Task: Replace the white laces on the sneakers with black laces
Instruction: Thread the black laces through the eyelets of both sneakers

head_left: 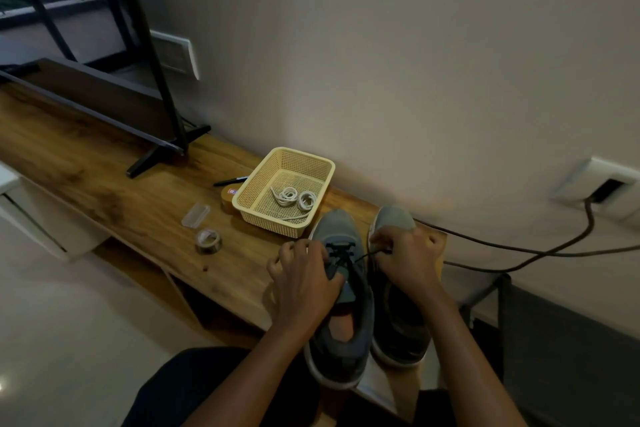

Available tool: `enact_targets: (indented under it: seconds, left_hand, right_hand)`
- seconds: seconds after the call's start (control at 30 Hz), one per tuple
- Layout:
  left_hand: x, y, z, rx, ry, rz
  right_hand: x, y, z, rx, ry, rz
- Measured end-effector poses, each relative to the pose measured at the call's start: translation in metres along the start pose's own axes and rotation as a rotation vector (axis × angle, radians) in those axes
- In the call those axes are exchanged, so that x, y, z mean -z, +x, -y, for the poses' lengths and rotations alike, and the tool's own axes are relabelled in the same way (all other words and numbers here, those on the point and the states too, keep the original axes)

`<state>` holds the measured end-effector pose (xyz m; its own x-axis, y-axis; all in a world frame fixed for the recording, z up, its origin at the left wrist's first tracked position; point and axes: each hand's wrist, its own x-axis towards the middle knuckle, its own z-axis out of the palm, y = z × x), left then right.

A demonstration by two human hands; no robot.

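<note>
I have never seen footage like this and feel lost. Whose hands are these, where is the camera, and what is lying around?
There is no machine here. The one picture comes from a camera worn on a person's head, looking down at their own two bare hands. The left hand grips a grey sneaker near its eyelets. The right hand pinches a black lace that is partly threaded through that sneaker. A second sneaker stands beside it. Both sit on a wooden shelf along the wall. Behind them a basket holds coiled white laces. Left of it lie a marker, a clear case and a roll of tape.
</note>
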<state>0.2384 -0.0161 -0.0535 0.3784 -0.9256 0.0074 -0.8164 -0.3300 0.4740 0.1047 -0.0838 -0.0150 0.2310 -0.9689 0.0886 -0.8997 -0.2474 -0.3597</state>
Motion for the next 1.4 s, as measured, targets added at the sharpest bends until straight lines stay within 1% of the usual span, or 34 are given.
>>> enact_targets:
  seconds: [0.1, 0.17, 0.3, 0.53, 0.63, 0.7, 0.8, 0.9, 1.0, 1.1, 1.17, 1.3, 1.4]
  left_hand:
    - [-0.001, 0.004, -0.001, -0.057, -0.01, 0.022]
    - [-0.001, 0.006, -0.003, -0.094, 0.002, 0.038]
    - [-0.003, 0.007, -0.003, -0.136, 0.006, 0.077]
    - [-0.006, 0.006, -0.002, -0.128, 0.003, 0.09]
    - [-0.005, 0.007, -0.004, -0.119, -0.032, 0.082]
    - [0.001, 0.009, -0.007, -0.096, -0.125, 0.049]
    - [0.016, 0.012, -0.008, -0.079, -0.402, -0.013]
    - [0.041, 0.005, -0.009, -0.127, -0.625, -0.049]
    - [0.072, -0.011, -0.025, -0.24, -0.782, 0.006]
    - [0.102, -0.025, -0.046, -0.363, -0.799, 0.025]
    - [0.122, -0.036, -0.062, -0.411, -0.809, 0.021]
    - [0.159, -0.064, -0.09, -0.516, -0.822, -0.045]
    - [0.182, -0.083, -0.104, -0.58, -0.806, -0.129]
  right_hand:
    - [-0.009, -0.002, 0.003, 0.083, -0.054, 0.115]
    - [-0.014, -0.004, 0.005, 0.107, -0.078, 0.169]
    - [-0.016, -0.005, 0.01, 0.1, -0.104, 0.176]
    - [-0.017, -0.004, 0.011, 0.09, -0.085, 0.191]
    - [-0.013, -0.004, 0.01, 0.081, -0.03, 0.179]
    - [-0.007, -0.004, 0.01, 0.06, 0.049, 0.12]
    - [0.01, -0.004, 0.007, 0.029, 0.296, 0.054]
    - [0.035, -0.015, 0.008, -0.007, 0.54, 0.02]
    - [0.069, -0.033, 0.019, 0.01, 0.784, -0.037]
    - [0.108, -0.051, 0.035, 0.082, 0.925, -0.099]
    - [0.131, -0.063, 0.044, 0.125, 0.988, -0.147]
    - [0.17, -0.086, 0.054, 0.205, 1.059, -0.231]
    - [0.196, -0.105, 0.061, 0.257, 1.123, -0.264]
